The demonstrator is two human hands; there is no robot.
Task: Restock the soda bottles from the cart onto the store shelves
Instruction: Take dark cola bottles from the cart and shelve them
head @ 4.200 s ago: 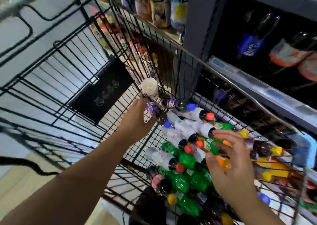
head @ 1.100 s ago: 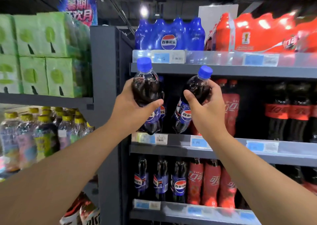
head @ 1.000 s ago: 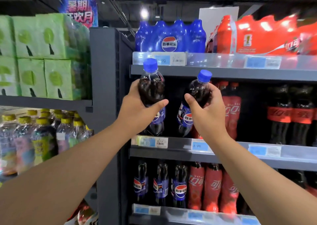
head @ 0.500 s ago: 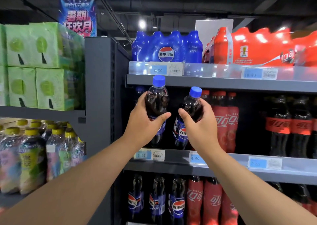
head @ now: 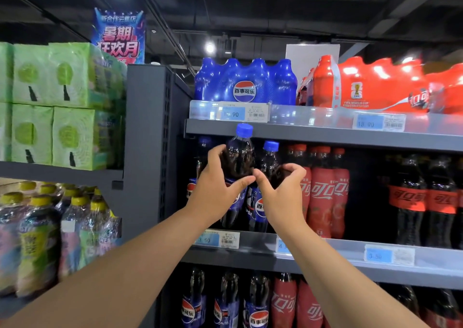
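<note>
Against grey shelf [head: 250, 260], left hand [head: 215, 195] and right hand [head: 283, 197] fingers [head: 295, 170] clasp dark blue-capped bottles [head: 238, 160].

Grey metal shelving [head: 150, 127] rises just left of the fingers [head: 216, 153]. High above them, a dark beamed ceiling [head: 275, 2] carries bright round spotlights [head: 210, 48]. A blue banner [head: 119, 37] shows up-left.

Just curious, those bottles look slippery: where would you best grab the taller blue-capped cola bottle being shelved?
Take the cola bottle round its wide dark body above the label, coming from the front, as the left hand does. It stands nearly upright, the upper shelf leaves little room above its cap, and a second bottle crowds its right side.
</note>
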